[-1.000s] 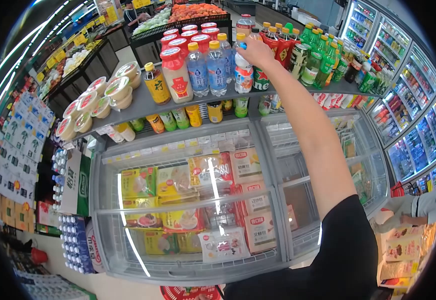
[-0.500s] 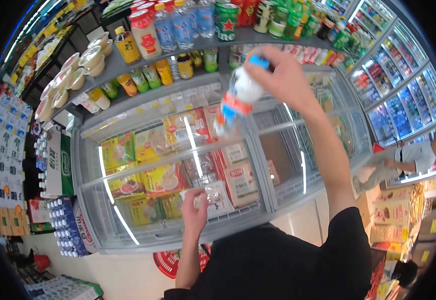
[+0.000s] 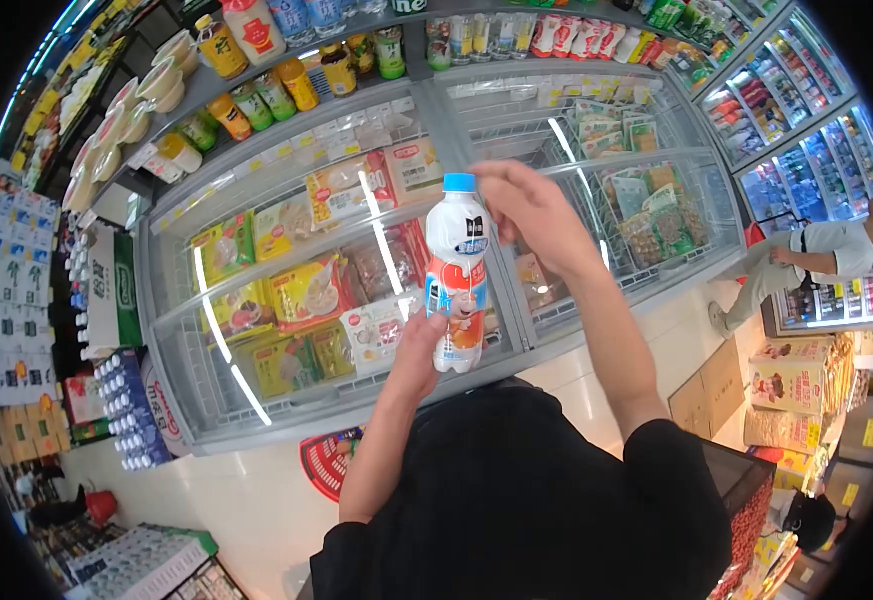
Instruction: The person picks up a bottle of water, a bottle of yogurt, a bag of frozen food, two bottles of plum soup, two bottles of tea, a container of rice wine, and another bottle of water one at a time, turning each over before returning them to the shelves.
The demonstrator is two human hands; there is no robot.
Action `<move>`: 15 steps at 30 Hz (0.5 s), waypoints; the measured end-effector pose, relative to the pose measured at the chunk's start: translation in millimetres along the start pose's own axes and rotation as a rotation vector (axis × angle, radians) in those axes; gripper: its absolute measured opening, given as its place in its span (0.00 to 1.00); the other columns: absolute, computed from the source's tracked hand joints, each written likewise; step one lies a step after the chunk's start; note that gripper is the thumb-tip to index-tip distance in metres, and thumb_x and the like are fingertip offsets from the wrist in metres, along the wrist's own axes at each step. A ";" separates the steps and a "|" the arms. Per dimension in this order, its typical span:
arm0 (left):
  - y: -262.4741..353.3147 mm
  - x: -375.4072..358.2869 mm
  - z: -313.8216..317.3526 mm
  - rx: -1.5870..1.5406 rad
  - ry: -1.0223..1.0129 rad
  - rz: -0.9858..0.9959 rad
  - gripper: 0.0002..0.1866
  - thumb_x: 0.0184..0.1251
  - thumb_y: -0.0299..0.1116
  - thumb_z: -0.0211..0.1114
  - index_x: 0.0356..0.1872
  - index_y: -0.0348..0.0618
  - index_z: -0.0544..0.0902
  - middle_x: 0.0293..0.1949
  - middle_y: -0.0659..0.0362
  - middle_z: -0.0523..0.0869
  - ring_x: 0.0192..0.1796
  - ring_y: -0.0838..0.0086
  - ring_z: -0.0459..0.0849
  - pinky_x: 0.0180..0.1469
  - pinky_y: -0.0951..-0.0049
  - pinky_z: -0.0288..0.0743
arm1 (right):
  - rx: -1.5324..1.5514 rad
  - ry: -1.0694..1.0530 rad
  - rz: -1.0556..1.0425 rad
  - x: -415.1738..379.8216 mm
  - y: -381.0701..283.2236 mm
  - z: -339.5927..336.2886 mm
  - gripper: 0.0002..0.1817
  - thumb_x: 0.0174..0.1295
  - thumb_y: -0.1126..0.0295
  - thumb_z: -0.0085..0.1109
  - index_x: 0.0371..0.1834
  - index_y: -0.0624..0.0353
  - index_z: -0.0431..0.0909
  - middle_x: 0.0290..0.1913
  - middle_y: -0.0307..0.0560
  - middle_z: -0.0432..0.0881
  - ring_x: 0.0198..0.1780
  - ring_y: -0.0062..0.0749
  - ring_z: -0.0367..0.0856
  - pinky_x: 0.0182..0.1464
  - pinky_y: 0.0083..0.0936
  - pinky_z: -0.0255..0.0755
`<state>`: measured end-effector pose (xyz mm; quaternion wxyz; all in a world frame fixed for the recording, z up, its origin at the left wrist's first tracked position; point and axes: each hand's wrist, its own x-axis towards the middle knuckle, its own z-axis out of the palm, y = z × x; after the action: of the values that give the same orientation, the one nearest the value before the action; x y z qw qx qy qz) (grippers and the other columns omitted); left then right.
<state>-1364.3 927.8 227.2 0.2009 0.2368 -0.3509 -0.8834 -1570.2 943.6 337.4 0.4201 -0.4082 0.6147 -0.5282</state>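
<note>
Between my two hands stands a white drink bottle (image 3: 457, 275) with a blue cap, upright, held out in front of my chest. My right hand (image 3: 535, 215) curls round its upper part from the right, fingers bent and closed against the neck and shoulder just below the cap. My left hand (image 3: 419, 352) comes up from below, fingers wrapped against the lower left side near the orange part of the label, so both hands have hold of it.

Beyond my fingertips lies the chest freezer (image 3: 257, 415), its sliding glass lids shut over bags of frozen food, with glare streaks across them. Above my right fingers runs the grey shelf (image 3: 287, 72) carrying small bottles and tubs. Far off to the right of my right hand another person (image 3: 807, 262) in white bends toward the drinks coolers (image 3: 807, 150), well apart from me. Below my left hand a red basket (image 3: 329, 462) shows, partly hidden by my forearm.
</note>
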 end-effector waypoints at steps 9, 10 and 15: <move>-25.4 -3.9 14.9 -0.295 -0.197 -0.005 0.37 0.62 0.65 0.48 0.55 0.38 0.69 0.39 0.49 0.81 0.39 0.63 0.83 0.40 0.65 0.79 | 0.460 -0.124 0.077 -81.7 81.7 19.3 0.30 0.59 0.71 0.59 0.64 0.65 0.61 0.50 0.45 0.74 0.48 0.26 0.73 0.47 0.22 0.71; -26.6 -2.3 18.8 -0.289 -0.181 0.001 0.37 0.63 0.65 0.47 0.55 0.38 0.69 0.39 0.49 0.81 0.38 0.63 0.84 0.40 0.65 0.79 | 0.445 -0.126 0.083 -85.0 83.0 18.7 0.31 0.58 0.70 0.61 0.64 0.66 0.60 0.52 0.46 0.73 0.49 0.27 0.73 0.48 0.23 0.71; -40.0 2.1 29.4 -0.292 -0.169 -0.061 0.38 0.62 0.65 0.48 0.56 0.38 0.69 0.43 0.49 0.80 0.39 0.63 0.83 0.40 0.64 0.79 | 0.382 -0.066 0.029 -96.3 93.8 7.9 0.35 0.55 0.70 0.64 0.65 0.66 0.58 0.52 0.48 0.73 0.49 0.29 0.74 0.48 0.26 0.73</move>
<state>-1390.1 969.0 216.8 0.1762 0.1403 -0.2271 -0.9475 -1537.9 1042.5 251.8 0.5176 -0.3293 0.4948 -0.6155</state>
